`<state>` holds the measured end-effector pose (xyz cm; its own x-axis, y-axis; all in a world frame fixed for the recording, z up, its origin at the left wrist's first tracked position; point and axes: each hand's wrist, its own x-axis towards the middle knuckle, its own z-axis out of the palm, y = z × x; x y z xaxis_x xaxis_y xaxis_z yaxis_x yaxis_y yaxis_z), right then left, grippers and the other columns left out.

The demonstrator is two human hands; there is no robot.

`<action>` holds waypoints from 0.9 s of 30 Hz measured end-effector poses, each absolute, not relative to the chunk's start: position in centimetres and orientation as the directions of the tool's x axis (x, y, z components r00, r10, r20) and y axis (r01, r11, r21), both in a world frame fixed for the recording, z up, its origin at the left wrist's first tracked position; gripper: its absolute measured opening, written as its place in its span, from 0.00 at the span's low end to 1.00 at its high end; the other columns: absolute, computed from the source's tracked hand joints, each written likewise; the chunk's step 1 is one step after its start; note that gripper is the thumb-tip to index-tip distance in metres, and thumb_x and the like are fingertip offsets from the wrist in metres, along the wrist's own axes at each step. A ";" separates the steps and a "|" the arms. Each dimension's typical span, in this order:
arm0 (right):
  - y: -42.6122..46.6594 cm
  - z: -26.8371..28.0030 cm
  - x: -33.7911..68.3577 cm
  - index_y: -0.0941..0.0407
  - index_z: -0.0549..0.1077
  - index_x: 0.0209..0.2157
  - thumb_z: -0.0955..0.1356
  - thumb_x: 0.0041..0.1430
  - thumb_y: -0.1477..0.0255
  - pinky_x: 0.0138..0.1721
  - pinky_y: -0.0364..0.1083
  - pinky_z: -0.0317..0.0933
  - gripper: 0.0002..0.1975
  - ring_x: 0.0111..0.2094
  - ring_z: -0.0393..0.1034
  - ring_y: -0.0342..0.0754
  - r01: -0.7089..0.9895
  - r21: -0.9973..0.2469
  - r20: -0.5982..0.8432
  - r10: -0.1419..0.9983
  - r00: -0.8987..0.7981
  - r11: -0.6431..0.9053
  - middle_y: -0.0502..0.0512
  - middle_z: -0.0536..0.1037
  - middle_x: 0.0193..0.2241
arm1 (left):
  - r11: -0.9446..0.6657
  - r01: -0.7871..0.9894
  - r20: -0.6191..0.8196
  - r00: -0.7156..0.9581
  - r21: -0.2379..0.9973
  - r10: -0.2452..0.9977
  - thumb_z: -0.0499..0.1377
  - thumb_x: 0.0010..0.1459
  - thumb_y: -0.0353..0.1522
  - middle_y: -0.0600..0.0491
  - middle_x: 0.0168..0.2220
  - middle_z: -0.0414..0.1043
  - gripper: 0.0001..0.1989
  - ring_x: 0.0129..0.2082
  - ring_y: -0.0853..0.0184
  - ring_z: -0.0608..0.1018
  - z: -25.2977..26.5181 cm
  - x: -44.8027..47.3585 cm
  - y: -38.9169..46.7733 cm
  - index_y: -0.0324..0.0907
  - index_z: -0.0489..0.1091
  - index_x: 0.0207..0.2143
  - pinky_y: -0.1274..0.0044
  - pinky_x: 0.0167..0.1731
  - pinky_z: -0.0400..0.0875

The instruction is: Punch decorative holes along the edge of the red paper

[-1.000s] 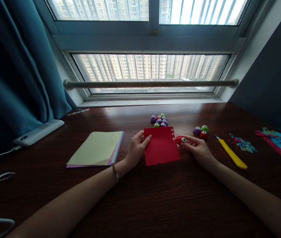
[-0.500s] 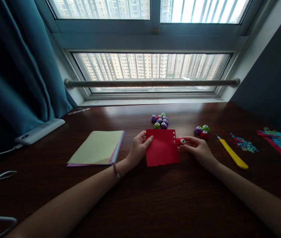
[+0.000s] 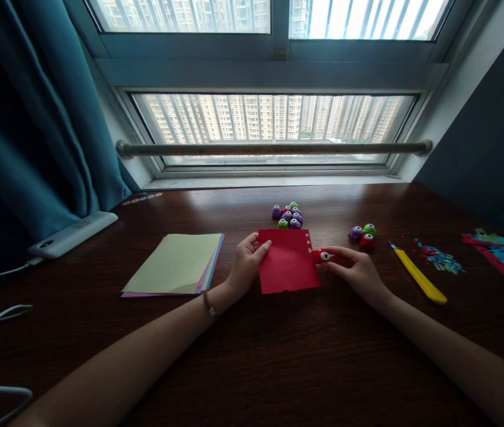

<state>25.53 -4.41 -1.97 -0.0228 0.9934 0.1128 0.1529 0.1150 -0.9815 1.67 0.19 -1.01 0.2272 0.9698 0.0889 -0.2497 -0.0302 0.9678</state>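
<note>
A red sheet of paper (image 3: pixel 288 264) lies on the dark wooden table (image 3: pixel 278 356), with a few small punched holes along its right edge. My left hand (image 3: pixel 246 264) pinches the sheet's left edge. My right hand (image 3: pixel 353 268) holds a small red paper punch (image 3: pixel 322 256) pressed against the sheet's right edge.
A stack of coloured paper (image 3: pixel 176 271) lies to the left. A cluster of small punches (image 3: pixel 287 216) sits behind the red sheet, three more punches (image 3: pixel 363 235) to the right. A yellow craft knife (image 3: pixel 418 276), paper scraps (image 3: pixel 439 258) and punched sheets (image 3: pixel 501 255) lie right. A white device (image 3: pixel 72 234) with cables sits far left.
The red punch has slid a little along the sheet's right edge toward me. Both hands keep their hold, and the view has shifted slightly.
</note>
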 end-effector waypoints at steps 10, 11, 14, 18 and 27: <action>-4.3 -2.6 25.4 0.55 0.73 0.40 0.72 0.48 0.66 0.44 0.47 0.67 0.16 0.39 0.71 0.51 0.110 -0.981 0.152 0.986 -0.064 0.158 0.54 0.75 0.38 | 0.029 -0.250 0.043 0.279 0.968 0.959 0.62 0.48 0.38 0.53 0.27 0.71 0.16 0.24 0.68 0.73 -1.0 1.6 0.0 0.39 0.65 0.36 0.79 0.23 0.68; -4.3 -2.6 25.4 0.55 0.73 0.40 0.72 0.48 0.66 0.44 0.47 0.67 0.16 0.39 0.71 0.51 0.117 -0.979 0.159 0.985 -0.063 0.166 0.54 0.75 0.38 | 0.035 -0.249 0.038 0.283 0.968 0.958 0.62 0.48 0.38 0.53 0.27 0.71 0.16 0.24 0.68 0.73 -1.0 1.6 0.0 0.39 0.65 0.36 0.79 0.23 0.67; -4.4 -2.5 25.5 0.55 0.73 0.39 0.73 0.46 0.66 0.43 0.45 0.67 0.16 0.39 0.71 0.50 0.146 -0.973 0.167 0.983 -0.072 0.176 0.53 0.75 0.37 | 0.057 -0.252 0.019 0.286 0.966 0.958 0.63 0.47 0.38 0.52 0.28 0.71 0.16 0.24 0.68 0.73 -0.9 1.6 0.0 0.38 0.66 0.36 0.78 0.24 0.68; -4.5 -2.4 25.5 0.55 0.72 0.39 0.73 0.46 0.66 0.43 0.45 0.67 0.16 0.38 0.71 0.49 0.166 -0.971 0.164 0.984 -0.062 0.172 0.53 0.75 0.36 | 0.074 -0.266 -0.001 0.264 0.961 0.964 0.64 0.45 0.38 0.51 0.29 0.72 0.18 0.25 0.67 0.73 -0.4 1.8 -0.1 0.38 0.66 0.35 0.78 0.24 0.68; -4.5 -2.2 25.1 0.56 0.73 0.38 0.73 0.45 0.68 0.44 0.45 0.68 0.16 0.39 0.71 0.50 0.053 -0.991 0.119 0.989 -0.085 0.124 0.54 0.75 0.37 | 0.104 -0.285 -0.039 0.226 0.953 0.973 0.65 0.42 0.39 0.50 0.28 0.72 0.20 0.23 0.68 0.73 0.3 1.7 -0.3 0.37 0.66 0.35 0.78 0.23 0.67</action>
<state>25.09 -4.52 -2.19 -0.0848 0.9893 0.1189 0.0532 0.1237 -0.9909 1.72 -0.27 0.33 0.2263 0.9733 -0.0387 -0.2853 0.1042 0.9527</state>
